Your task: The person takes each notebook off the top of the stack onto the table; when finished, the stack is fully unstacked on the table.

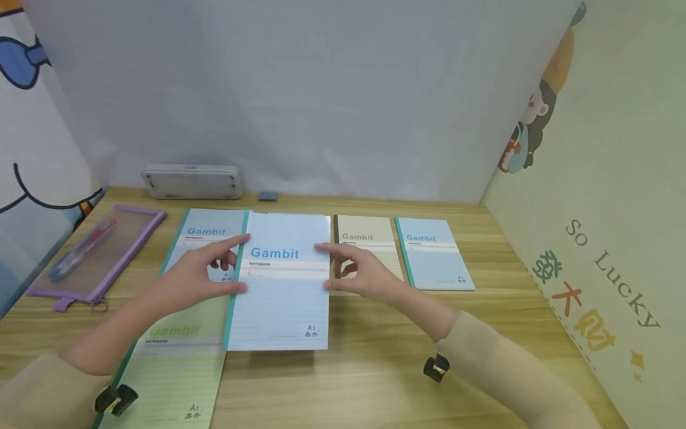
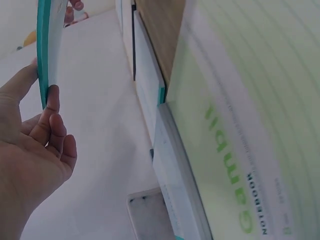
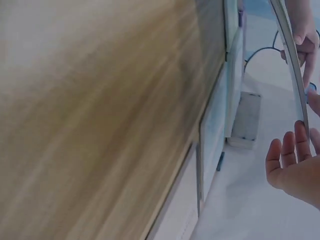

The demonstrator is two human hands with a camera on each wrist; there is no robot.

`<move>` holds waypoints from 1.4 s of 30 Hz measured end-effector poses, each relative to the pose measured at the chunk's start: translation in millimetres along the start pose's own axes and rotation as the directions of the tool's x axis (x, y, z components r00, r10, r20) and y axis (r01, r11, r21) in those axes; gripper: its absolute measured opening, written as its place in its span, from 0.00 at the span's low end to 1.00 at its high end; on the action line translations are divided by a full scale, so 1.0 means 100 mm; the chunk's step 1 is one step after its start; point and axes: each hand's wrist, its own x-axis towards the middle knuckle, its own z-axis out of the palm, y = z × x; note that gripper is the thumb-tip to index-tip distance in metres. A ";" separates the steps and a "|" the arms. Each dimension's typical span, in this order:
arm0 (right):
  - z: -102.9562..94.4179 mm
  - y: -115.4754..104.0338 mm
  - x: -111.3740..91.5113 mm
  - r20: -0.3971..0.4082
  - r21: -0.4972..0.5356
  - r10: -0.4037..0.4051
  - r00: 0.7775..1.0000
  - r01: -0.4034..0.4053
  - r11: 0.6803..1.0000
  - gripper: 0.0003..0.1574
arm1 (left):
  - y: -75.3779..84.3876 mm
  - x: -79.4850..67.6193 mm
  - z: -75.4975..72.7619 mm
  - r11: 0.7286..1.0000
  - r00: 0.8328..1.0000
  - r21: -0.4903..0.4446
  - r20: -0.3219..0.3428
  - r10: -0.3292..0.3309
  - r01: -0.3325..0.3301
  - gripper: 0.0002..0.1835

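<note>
A pale blue Gambit notebook (image 1: pixel 284 304) with a teal spine is held up above the table, cover facing me. My left hand (image 1: pixel 198 277) pinches its spine edge between thumb and fingers, and my right hand (image 1: pixel 367 274) pinches the opposite edge. The left wrist view shows the notebook (image 2: pixel 44 50) edge-on and off the table. Below the left forearm lies a green notebook (image 1: pixel 177 369), with another blue notebook (image 1: pixel 214 220) beyond it. Behind the right hand is a cream notebook (image 1: pixel 370 226) with a dark spine. A further blue notebook (image 1: pixel 434 256) lies right of that.
A mesh zip pouch (image 1: pixel 134 256) with purple edging and pens inside lies at the left. Against the back wall stand a whitish case (image 1: pixel 193 182) and a small grey-blue block (image 1: pixel 268 196). A printed wall (image 1: pixel 600 208) borders the wooden table (image 1: pixel 407 369) on the right.
</note>
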 end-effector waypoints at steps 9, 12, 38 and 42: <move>0.26 0.13 -0.26 0.042 -0.070 0.110 0.993 -0.106 0.992 0.47 | -0.03 -0.18 0.28 0.999 0.996 -0.036 0.088 -0.004 0.007 0.48; 0.32 0.16 -0.32 0.080 -0.140 0.104 0.991 -0.092 0.986 0.49 | -0.04 -0.24 0.35 0.999 0.992 -0.038 0.126 0.001 0.004 0.48; 0.54 0.35 -0.34 0.249 -0.383 0.061 0.967 0.041 0.923 0.44 | -0.06 -0.39 0.64 0.993 0.954 0.109 0.290 -0.072 0.042 0.45; 0.54 0.34 -0.31 0.262 -0.401 0.059 0.963 0.053 0.915 0.44 | -0.04 -0.39 0.63 0.990 0.948 0.124 0.304 -0.095 0.060 0.44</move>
